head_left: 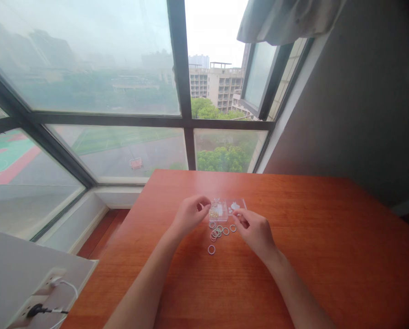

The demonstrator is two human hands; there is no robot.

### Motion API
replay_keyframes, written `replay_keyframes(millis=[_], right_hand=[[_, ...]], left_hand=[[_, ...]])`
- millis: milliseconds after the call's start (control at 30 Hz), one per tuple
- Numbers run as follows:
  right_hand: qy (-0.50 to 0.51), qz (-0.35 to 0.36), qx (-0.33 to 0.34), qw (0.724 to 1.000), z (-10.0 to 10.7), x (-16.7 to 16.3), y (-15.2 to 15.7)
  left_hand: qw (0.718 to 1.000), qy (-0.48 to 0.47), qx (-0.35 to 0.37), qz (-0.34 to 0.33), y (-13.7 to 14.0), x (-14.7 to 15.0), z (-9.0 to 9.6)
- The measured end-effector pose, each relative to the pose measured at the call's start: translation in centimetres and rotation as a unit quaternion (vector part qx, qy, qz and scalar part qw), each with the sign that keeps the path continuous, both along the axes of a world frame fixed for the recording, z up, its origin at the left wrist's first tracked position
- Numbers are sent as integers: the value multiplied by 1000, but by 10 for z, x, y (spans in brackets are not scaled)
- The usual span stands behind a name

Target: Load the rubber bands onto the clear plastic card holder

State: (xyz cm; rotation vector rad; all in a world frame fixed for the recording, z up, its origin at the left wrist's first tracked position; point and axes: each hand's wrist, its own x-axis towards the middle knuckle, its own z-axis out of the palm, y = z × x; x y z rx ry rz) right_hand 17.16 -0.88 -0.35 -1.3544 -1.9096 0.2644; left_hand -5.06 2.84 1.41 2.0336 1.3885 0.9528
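Observation:
A small clear plastic box (224, 216) stands on the table with its lid (243, 204) laid open to the right. Inside it are small gold-coloured pieces (213, 214) and pale bits. My left hand (191, 214) is closed at the box's left edge, thumb and forefinger curled against it. My right hand (255, 227) pinches with thumb and forefinger at the lid's front edge; whatever lies between the tips is too small to make out. Several thin pastel rings (219, 230) lie in front of the box, some overlapping. One lilac ring (208, 251) lies apart, nearer to me.
The reddish-brown wooden table (328, 246) reaches back to a dark-framed window (187, 122). A grey wall (355, 109) rises at the right, with a pale curtain (287, 20) above. Low at the left, a white plug (56, 280) and a black plug (35, 310) sit in wall sockets.

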Motion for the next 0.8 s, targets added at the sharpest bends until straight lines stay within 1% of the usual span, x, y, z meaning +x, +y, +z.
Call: replay_keyframes(millis=[167, 300, 400, 500, 567, 667, 800], right_hand=[[-7, -1, -3, 1000, -1, 1, 1], [-27, -7, -19, 999, -2, 2, 2], [-67, 3, -64, 996, 0, 3, 3], [-124, 15, -123, 985, 3, 4, 3], [-148, 18, -150, 977, 4, 4, 2], [-161, 31, -172, 971, 4, 4, 2], [-162, 48, -183, 969, 1, 2, 1]], left_hand=[[1000, 0, 1, -1, 0, 0, 0], [1000, -3, 2, -1, 0, 0, 1], [1000, -3, 3, -4, -1, 0, 2], [1000, 1, 4, -3, -2, 1, 3], [1000, 3, 3, -3, -2, 1, 3], [1000, 6, 1, -2, -2, 1, 4], [1000, 5, -2, 1, -2, 1, 4]])
